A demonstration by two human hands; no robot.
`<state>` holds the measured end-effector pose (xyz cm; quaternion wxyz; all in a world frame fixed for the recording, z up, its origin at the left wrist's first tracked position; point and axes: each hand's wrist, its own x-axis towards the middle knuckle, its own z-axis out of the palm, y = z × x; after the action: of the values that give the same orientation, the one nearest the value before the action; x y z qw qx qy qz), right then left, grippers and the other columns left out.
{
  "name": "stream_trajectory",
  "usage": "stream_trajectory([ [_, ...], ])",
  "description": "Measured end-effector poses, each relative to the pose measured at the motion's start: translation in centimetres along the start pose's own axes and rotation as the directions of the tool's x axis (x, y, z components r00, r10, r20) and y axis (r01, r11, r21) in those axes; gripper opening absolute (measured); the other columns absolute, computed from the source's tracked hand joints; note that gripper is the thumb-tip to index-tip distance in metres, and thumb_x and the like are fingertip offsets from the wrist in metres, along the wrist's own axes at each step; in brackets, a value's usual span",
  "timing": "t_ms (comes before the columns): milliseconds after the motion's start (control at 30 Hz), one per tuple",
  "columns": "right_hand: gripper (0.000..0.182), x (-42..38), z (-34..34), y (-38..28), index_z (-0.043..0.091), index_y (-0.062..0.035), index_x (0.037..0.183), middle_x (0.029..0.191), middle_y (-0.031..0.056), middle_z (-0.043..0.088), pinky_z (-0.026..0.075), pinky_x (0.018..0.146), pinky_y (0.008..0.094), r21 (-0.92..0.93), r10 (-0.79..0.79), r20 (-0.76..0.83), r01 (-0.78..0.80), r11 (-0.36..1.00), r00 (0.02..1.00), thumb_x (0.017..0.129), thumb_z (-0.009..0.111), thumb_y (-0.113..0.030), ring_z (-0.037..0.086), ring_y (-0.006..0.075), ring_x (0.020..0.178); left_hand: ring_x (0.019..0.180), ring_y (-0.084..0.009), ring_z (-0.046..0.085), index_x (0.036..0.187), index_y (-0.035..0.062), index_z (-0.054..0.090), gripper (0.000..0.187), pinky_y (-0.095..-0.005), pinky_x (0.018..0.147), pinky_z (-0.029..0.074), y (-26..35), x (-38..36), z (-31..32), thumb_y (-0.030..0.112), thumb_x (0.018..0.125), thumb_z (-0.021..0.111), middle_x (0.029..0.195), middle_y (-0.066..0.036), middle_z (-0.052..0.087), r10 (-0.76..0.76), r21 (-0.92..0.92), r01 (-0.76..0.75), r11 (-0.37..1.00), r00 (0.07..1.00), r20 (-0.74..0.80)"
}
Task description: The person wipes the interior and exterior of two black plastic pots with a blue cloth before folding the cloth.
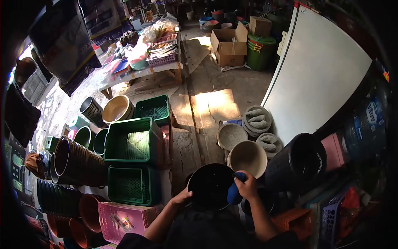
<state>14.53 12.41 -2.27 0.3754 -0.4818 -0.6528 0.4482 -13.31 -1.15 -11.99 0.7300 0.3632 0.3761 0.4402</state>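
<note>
Plainly, left hand [183, 196] holds round black container [210, 186]; right hand [248, 186] grips blue cloth [234, 194]

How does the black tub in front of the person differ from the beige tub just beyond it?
The black tub has a dark inside, the beige tub a pale one. The left hand grips the black tub, while no hand holds the beige tub. The black tub looks larger than the beige tub, though being nearer may explain that. Both are round and open-mouthed.
</note>
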Motion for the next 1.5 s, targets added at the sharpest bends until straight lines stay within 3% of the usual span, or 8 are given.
stream_trajectory([
  [167, 0.017, -1.5, -0.5, -2.2, 0.066, -0.0025, 0.094, 0.084, 0.0032, 0.065, 0.048, 0.077, 0.0288, 0.241, 0.166, -0.038, -0.152, 0.959, 0.985, 0.085, 0.072, -0.016, 0.061, 0.0126, 0.081, 0.129, -0.0296, 0.044, 0.145, -0.0001, 0.034, 0.094, -0.0440, 0.110, 0.033, 3.2, -1.9, 3.4, 0.059, 0.080, 0.066, 0.145, -0.016, 0.042, -0.208, -0.444, 0.091, 0.891, 0.952, -0.222],
  [400, 0.067, -2.9, 1.1, -8.6, 0.038, -0.0005, 0.140, 0.129, 0.0111, 0.050, 0.042, 0.100, 0.0328, 0.621, 0.051, -0.366, 0.204, 0.757, 0.929, 0.086, 0.075, -0.014, 0.050, 0.0199, 0.117, 0.131, -0.0318, 0.041, 0.147, 0.0037, 0.030, 0.090, -0.0467, 0.109, 0.035, 5.7, -2.4, 3.7, 0.051, 0.080, 0.067, 0.145, -0.016, 0.040, -0.056, -0.505, -0.080, 0.860, 0.967, -0.249],
  [533, 0.058, -3.2, 6.3, -11.1, 0.041, 0.0007, 0.138, 0.127, 0.0150, 0.053, 0.042, 0.100, 0.0361, 0.171, -0.207, -0.417, 0.300, 0.938, 0.885, 0.090, 0.069, -0.013, 0.053, 0.0249, 0.117, 0.138, -0.0326, 0.031, 0.154, 0.0137, 0.005, 0.111, -0.0467, 0.112, 0.031, 6.4, -1.7, 4.1, 0.049, 0.074, 0.074, 0.151, -0.016, 0.025, 0.190, -0.327, -0.314, 0.891, 0.914, -0.358],
  [800, 0.048, -2.4, 14.8, -5.6, 0.046, -0.0009, 0.130, 0.115, 0.0249, 0.062, 0.048, 0.093, 0.0422, -0.054, -0.162, 0.435, 0.206, 0.977, 0.886, 0.084, 0.060, -0.009, 0.060, 0.0399, 0.111, 0.139, -0.0305, 0.028, 0.154, 0.0111, 0.002, 0.121, -0.0421, 0.114, 0.024, 8.6, -2.0, 4.9, 0.051, 0.069, 0.078, 0.151, -0.019, 0.021, 0.537, 0.282, -0.456, 0.844, 0.724, -0.434],
  [867, 0.053, -0.3, 12.7, -6.0, 0.049, 0.0016, 0.130, 0.116, 0.0265, 0.062, 0.047, 0.095, 0.0465, -0.199, -0.059, 0.787, 0.342, 0.918, 0.615, 0.082, 0.062, -0.015, 0.060, 0.0425, 0.109, 0.139, -0.0300, 0.029, 0.154, 0.0091, 0.004, 0.122, -0.0414, 0.114, 0.025, 9.7, -2.8, 5.4, 0.051, 0.068, 0.079, 0.150, -0.019, 0.023, 0.501, 0.117, -0.503, 0.856, 0.754, -0.425],
  [1000, 0.045, 0.7, 10.6, -7.7, 0.057, -0.0021, 0.121, 0.107, 0.0273, 0.064, 0.051, 0.088, 0.0473, -0.373, 0.078, 0.869, 0.542, 0.753, 0.489, 0.079, 0.062, -0.017, 0.063, 0.0405, 0.102, 0.138, -0.0296, 0.030, 0.154, 0.0104, 0.005, 0.122, -0.0415, 0.114, 0.025, 10.3, -3.4, 6.0, 0.051, 0.067, 0.080, 0.149, -0.020, 0.025, 0.487, 0.108, -0.494, 0.863, 0.758, -0.434],
  [1067, 0.040, 0.3, 10.5, -9.8, 0.062, -0.0010, 0.112, 0.105, 0.0265, 0.065, 0.052, 0.087, 0.0466, -0.636, 0.193, 0.736, 0.566, 0.524, 0.649, 0.079, 0.063, -0.023, 0.063, 0.0405, 0.101, 0.142, -0.0299, 0.024, 0.154, 0.0098, 0.006, 0.125, -0.0440, 0.116, 0.021, 9.9, -3.3, 5.7, 0.058, 0.064, 0.078, 0.152, -0.017, 0.023, 0.484, 0.184, -0.452, 0.873, 0.750, -0.451],
  [1500, 0.036, -0.1, 10.0, -5.6, 0.068, -0.0012, 0.104, 0.096, 0.0217, 0.068, 0.048, 0.094, 0.0478, -0.296, 0.044, 0.911, 0.576, 0.762, 0.410, 0.081, 0.061, -0.028, 0.064, 0.0360, 0.100, 0.132, -0.0310, 0.039, 0.153, 0.0119, 0.013, 0.118, -0.0431, 0.111, 0.031, 9.1, -4.1, 5.3, 0.047, 0.064, 0.082, 0.142, -0.020, 0.036, 0.408, 0.126, -0.394, 0.910, 0.801, -0.438],
])
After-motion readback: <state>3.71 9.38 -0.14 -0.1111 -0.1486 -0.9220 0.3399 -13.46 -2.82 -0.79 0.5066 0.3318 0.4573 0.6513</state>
